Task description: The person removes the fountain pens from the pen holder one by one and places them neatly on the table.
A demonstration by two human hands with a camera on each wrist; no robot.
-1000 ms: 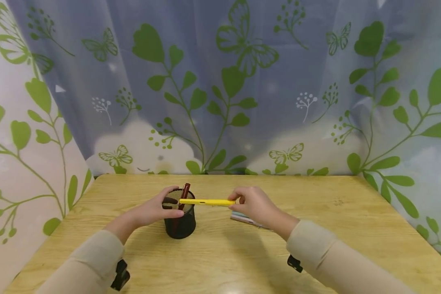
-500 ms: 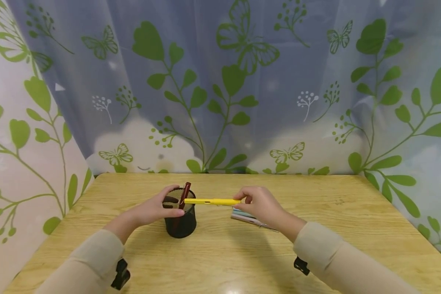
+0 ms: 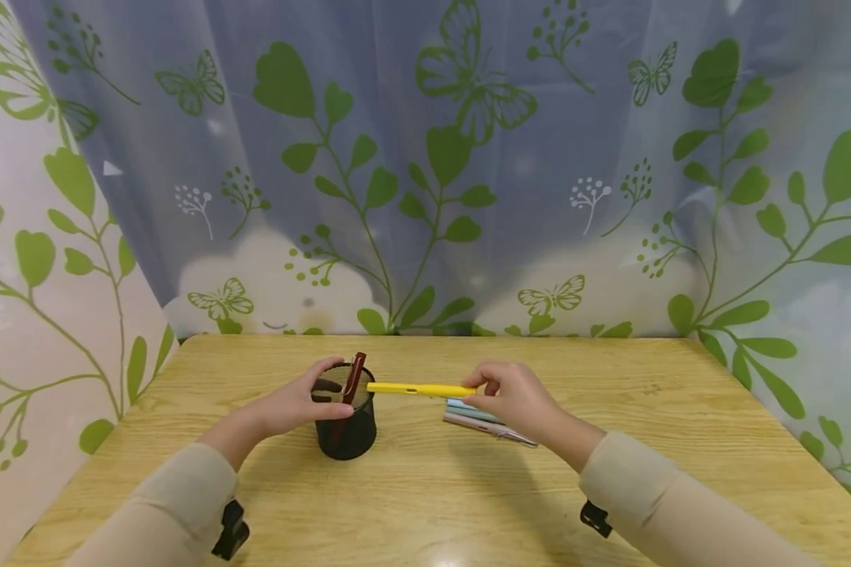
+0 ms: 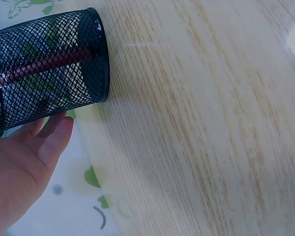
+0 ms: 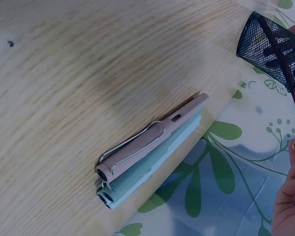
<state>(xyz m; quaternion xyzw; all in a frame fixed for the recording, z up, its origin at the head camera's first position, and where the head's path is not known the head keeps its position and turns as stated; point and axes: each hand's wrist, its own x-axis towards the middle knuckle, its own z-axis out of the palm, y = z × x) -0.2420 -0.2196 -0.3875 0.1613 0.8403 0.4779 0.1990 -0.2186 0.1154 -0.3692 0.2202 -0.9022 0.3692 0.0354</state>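
Note:
My left hand (image 3: 291,405) holds a black mesh pen holder (image 3: 347,437) near its rim, the thumb on the near side and the other fingers at the far side. A dark red pen (image 3: 354,374) leans inside the holder, its end sticking out above the rim. My right hand (image 3: 514,394) pinches one end of a yellow pen (image 3: 421,389). That pen lies roughly level in the air, its free end beside the holder's right rim. The left wrist view shows the red pen's lower part through the mesh (image 4: 49,61).
Below my right hand, several pens lie side by side on the wooden table (image 3: 397,504). Among them are a pinkish pen (image 5: 137,152) with a wire clip and a teal one (image 5: 132,177). A leaf-patterned curtain (image 3: 468,236) hangs behind the table's far edge.
My right hand has drawn the yellow pen to the right, so its free end has gone from over the holder to its right rim. The left hand and holder stay in place.

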